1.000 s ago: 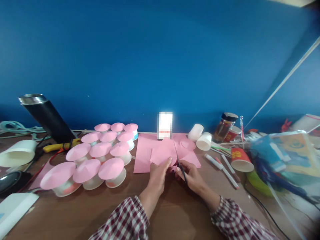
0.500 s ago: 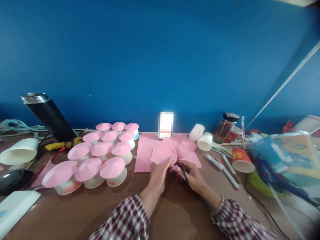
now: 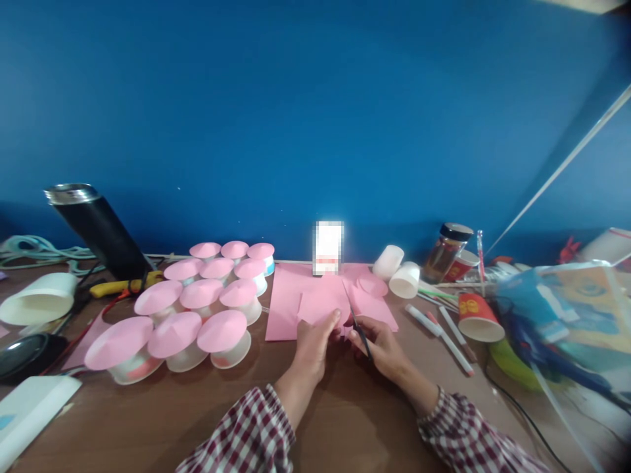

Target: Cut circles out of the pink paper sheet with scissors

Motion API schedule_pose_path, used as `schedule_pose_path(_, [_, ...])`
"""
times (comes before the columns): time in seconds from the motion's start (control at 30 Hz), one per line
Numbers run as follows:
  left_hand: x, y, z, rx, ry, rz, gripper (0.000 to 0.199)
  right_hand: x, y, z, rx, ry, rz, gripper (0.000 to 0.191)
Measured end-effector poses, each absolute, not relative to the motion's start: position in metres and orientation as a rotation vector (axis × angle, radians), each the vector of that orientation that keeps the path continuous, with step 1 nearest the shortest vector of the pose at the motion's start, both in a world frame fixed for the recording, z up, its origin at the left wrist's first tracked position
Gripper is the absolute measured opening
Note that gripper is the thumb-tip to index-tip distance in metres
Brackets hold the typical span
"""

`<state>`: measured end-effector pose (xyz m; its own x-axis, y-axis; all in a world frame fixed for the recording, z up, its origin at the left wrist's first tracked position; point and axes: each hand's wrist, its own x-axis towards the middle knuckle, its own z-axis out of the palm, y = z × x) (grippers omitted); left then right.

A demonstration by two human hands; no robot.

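My left hand (image 3: 318, 338) pinches a piece of pink paper (image 3: 323, 301), thumb on top and fingers underneath. In my right hand (image 3: 377, 345) is a pair of scissors (image 3: 361, 334) with dark handles, its blades pointing away from me along the paper's right side. Beneath both lies a larger pink sheet (image 3: 282, 305) on the table. A round pink paper piece (image 3: 372, 285) rests on it to the right. Whether the blades are closed on the paper is hard to see.
To the left stand several paper cups topped with pink cones (image 3: 221, 330). Two white cups (image 3: 405, 280), markers (image 3: 446, 343), a red cup (image 3: 478, 317) and a jar (image 3: 447, 253) are on the right. A black flask (image 3: 101, 230) leans at the back left.
Almost nothing differs. The hands, paper and scissors keep nearly the same place, and the whole view has shifted very slightly.
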<state>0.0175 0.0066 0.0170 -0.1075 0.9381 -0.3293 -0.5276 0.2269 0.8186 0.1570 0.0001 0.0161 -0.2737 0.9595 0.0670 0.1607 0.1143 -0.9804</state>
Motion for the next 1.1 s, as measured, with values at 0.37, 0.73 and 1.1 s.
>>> schedule_pose_path(0.37, [0.0163,0.0097,0.014,0.452,1.084,1.327,0.038,0.1585,0.0003,0.0189,-1.155,-1.592,1.24,0.039])
schedule_pose_path(0.73, [0.0148,0.0092,0.0183,0.458,1.052,1.327,0.035,0.1599,0.0022,0.0165,-1.142,-1.607,1.238,0.038])
schedule_pose_path(1.1, [0.0148,0.0083,0.0216,0.471,1.076,1.336,0.034,0.1594,0.0025,0.0177,-1.162,-1.566,1.276,0.04])
